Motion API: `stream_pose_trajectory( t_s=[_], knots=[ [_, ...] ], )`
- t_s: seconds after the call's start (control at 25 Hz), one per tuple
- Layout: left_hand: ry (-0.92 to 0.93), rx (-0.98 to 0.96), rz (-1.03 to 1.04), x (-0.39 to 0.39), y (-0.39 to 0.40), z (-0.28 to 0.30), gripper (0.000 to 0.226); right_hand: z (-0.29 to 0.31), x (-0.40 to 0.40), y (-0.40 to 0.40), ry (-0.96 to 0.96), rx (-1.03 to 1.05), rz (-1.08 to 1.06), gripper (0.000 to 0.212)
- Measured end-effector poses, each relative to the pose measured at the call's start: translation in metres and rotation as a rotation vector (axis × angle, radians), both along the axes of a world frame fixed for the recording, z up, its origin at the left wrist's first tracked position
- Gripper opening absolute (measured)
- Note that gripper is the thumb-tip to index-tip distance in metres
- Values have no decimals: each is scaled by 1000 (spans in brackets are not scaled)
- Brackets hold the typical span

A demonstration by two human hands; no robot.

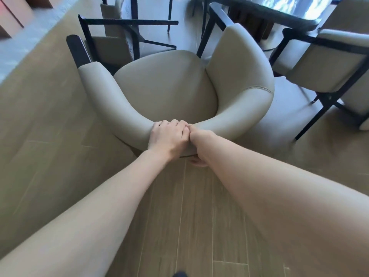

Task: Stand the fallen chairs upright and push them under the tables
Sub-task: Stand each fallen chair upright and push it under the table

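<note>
Centrally: one armchair (pixel 165 84), cream upholstered, curved wraparound back, dark frame; stands upright on the wood-look floor (pixel 189 216), seat facing the table (pixel 269 15), not yet under it. Handling, by judgement: fairly heavy and rigid in the frame, padding soft, smooth covering probably slick; the top rail of the back is the sound place to hold. Left hand (pixel 169 138): fingers curled over that rail at mid-back, gripping. Right hand (pixel 199 144): touching the left, wrapped round the same rail, fingers mostly hidden beneath. Adjacent: second chair (pixel 329 62), right; third chair (pixel 111 43), beyond left.
</note>
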State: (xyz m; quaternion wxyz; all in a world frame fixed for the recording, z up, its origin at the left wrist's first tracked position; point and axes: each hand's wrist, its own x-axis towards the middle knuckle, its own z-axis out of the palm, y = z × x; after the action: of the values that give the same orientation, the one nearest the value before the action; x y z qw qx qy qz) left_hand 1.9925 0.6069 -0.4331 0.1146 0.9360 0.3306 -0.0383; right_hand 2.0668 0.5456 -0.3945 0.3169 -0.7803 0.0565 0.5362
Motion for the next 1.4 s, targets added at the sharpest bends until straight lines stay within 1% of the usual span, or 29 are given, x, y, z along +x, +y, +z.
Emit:
stream_pose_trajectory(
  t_s=[0.04, 0.08, 0.12, 0.16, 0.2, 0.28, 0.32, 0.36, 0.44, 0.48, 0.52, 0.64, 0.68, 0.84, 1.0, 1.12, 1.28, 1.4],
  knots=[
    [-25, 45, 2, 1, 4, -4, 44, 6, 6, 2, -45, -41, 183, 27],
    [-45, 61, 6, 2, 9, -5, 48, 14, 14, 2, -125, -115, 366, 17],
    [-55, 62, 4, 2, 11, -6, 56, 17, 27, -2, -175, -185, 497, 23],
    [-61, 70, -9, 2, 15, -6, 67, 25, 39, -6, -245, -245, 599, 34],
    [-55, 79, -26, 2, 21, -4, 78, 30, 52, -7, -380, -246, 710, 41],
    [-8, 107, -46, 1, 35, -4, 93, 32, 75, -10, -892, -214, 1001, 47],
    [24, 120, -64, 1, 41, -3, 97, 31, 84, -11, -1090, -155, 1104, 55],
    [42, 129, -86, 2, 47, -2, 100, 29, 94, -9, -1193, -119, 1228, 70],
    [36, 126, -115, 5, 60, -1, 100, 20, 113, 1, -1220, -144, 1542, 109],
    [22, 124, -118, 7, 68, 0, 98, 14, 125, 7, -1235, -156, 1661, 122],
    [9, 126, -115, 9, 75, 0, 95, 9, 136, 12, -1266, -149, 1721, 126],
    [-21, 110, -105, 15, 96, 1, 88, 0, 176, 32, -1309, -42, 1667, 111],
    [-23, 111, -115, 16, 102, 0, 87, -1, 184, 40, -1326, -42, 1661, 106],
    [45, 107, -171, 15, 123, 2, 96, -8, 196, 64, -1402, -66, 1709, 95],
    [78, 104, -169, 21, 143, 9, 95, -10, 201, 79, -1394, -34, 1702, 98],
    [31, 79, -155, 25, 159, 10, 95, -9, 204, 95, -1401, 6, 1682, 94],
    [7, 66, -161, 31, 180, 11, 96, -9, 206, 116, -1422, -21, 1675, 90],
    [-33, 70, -163, 34, 193, 11, 100, -8, 205, 130, -1419, -37, 1667, 91]
  ],
)
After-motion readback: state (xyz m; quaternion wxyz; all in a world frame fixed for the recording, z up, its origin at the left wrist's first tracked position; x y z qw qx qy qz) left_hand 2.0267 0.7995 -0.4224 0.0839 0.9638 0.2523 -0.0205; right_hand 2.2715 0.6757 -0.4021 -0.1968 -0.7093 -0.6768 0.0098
